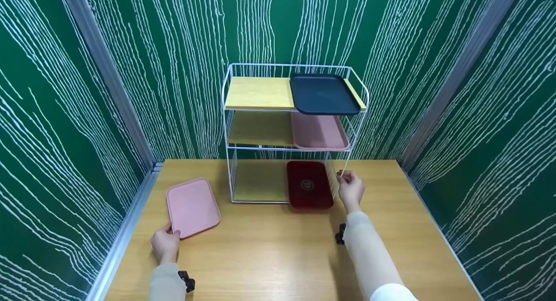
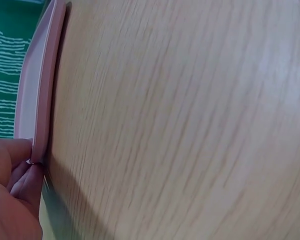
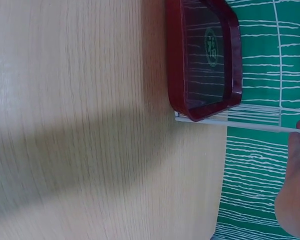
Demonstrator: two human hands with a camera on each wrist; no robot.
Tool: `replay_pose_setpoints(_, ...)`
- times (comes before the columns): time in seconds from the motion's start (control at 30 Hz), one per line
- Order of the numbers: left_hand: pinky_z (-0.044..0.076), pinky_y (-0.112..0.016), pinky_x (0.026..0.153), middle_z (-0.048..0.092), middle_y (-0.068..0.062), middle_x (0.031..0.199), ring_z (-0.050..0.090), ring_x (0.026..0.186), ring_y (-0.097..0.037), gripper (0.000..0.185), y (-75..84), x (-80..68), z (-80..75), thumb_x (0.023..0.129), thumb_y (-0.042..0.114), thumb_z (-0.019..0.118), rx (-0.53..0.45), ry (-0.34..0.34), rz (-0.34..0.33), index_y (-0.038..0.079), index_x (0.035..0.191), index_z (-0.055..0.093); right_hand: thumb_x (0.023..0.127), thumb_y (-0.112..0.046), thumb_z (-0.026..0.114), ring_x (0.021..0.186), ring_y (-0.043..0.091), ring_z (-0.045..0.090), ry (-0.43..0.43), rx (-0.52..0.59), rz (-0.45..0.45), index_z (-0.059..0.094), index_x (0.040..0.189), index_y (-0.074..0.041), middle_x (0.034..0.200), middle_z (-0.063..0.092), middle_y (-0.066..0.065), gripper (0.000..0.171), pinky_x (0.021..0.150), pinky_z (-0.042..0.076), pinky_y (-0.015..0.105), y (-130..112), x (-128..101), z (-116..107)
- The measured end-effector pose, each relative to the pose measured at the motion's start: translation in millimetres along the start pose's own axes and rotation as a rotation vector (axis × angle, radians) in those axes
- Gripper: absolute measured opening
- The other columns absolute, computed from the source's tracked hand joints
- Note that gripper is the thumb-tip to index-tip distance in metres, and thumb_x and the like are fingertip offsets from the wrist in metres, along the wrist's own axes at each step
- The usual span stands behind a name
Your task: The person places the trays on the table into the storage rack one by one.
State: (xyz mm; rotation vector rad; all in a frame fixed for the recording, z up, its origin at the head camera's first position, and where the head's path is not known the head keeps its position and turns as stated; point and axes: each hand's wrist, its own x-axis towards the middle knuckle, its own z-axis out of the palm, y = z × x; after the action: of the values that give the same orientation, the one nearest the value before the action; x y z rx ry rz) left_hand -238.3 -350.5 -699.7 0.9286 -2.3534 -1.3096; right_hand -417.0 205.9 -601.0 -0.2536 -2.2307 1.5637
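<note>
The left hand is down on the wood counter, near the left edge. Its fingers pinch the near corner of a pink tray; thumb on top, other fingers under the rim, as the left wrist view shows. The tray lies flat on the counter, left of the rack and apart from it.

The right hand is up at the front right leg of a white wire rack. Its fingertips pinch the thin white wire of that leg, low down, just beside the rack's bottom shelf.

The rack stands at the back of the counter & has 3 levels w/ yellow boards. On the top level a dark blue tray sits on the right side, sticking out a bit over the front. On the middle level a second pink tray sits on the right too. At the bottom a dark red tray w/ a round gold mark lies on the right, its front end poking out past the rack's front bar. The right hand is just beside this red tray, not touching it.

Green walls w/ white wavy lines stand all around.
</note>
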Motion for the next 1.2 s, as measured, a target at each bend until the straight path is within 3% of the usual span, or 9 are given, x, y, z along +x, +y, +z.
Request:
replay_pose_setpoints(0.23,0.047,-0.057,0.111,0.063,-0.026,0.142,0.057,0.136,-0.045,0.046,0.2,-1.5,-4.8,0.099,0.001,0.065,-0.058,0.000,-0.036,-0.005,0.145,0.062,0.101,0.000,0.071,0.110,0.031,0.073,-0.006,-0.003,0.003,0.073,0.111,0.004,0.117,0.078,0.020,0.011,0.087,0.051,0.019,0.1,-0.4,1.8)
replay_pose_setpoints(0.4,0.048,-0.064,0.104,0.062,-0.026,0.143,0.057,0.133,-0.050,0.049,1.4,-9.4,-8.9,0.096,0.006,0.059,0.049,0.043,-0.021,0.002,0.144,0.065,0.101,-0.001,0.072,0.110,0.031,0.073,-0.012,-0.035,-0.002,0.073,0.110,0.002,0.116,0.078,0.018,0.010,0.090,0.053,0.026,1.5,-2.2,2.6)
replay_pose_setpoints(0.6,0.048,-0.067,0.102,0.060,-0.032,0.143,0.056,0.131,-0.055,0.044,-2.7,-11.1,-7.4,0.102,0.012,0.060,0.140,0.040,0.043,-0.004,0.143,0.063,0.101,-0.002,0.072,0.111,0.030,0.073,-0.022,-0.032,0.004,0.073,0.109,0.002,0.117,0.078,0.019,0.009,0.098,0.054,0.037,3.2,-2.3,3.7)
replay_pose_setpoints(0.8,0.047,-0.069,0.102,0.059,-0.035,0.143,0.056,0.129,-0.058,0.041,-7.0,-6.1,-4.6,0.101,0.010,0.061,0.155,0.065,0.094,-0.010,0.136,0.066,0.100,-0.002,0.073,0.110,0.029,0.074,-0.015,-0.033,0.000,0.074,0.109,0.002,0.116,0.079,0.017,0.009,0.089,0.053,0.022,4.4,-1.3,4.6)
replay_pose_setpoints(1.0,0.042,-0.065,0.112,0.056,-0.030,0.150,0.051,0.138,-0.053,0.040,-1.1,-7.0,-8.2,0.101,0.008,0.059,0.068,0.056,0.027,-0.007,0.138,0.066,0.100,-0.001,0.073,0.109,0.028,0.074,-0.013,-0.006,-0.003,0.074,0.109,0.003,0.115,0.079,0.018,0.009,0.080,0.048,0.009,4.0,-1.4,3.4)
replay_pose_setpoints(1.2,0.040,-0.062,0.115,0.059,-0.027,0.147,0.051,0.140,-0.048,0.041,4.6,-7.5,-9.8,0.104,0.012,0.059,-0.050,0.042,-0.076,-0.002,0.142,0.065,0.101,-0.002,0.073,0.106,0.027,0.074,-0.009,-0.016,0.001,0.074,0.108,0.002,0.114,0.079,0.017,0.009,0.082,0.050,0.015,4.4,-0.2,1.7)
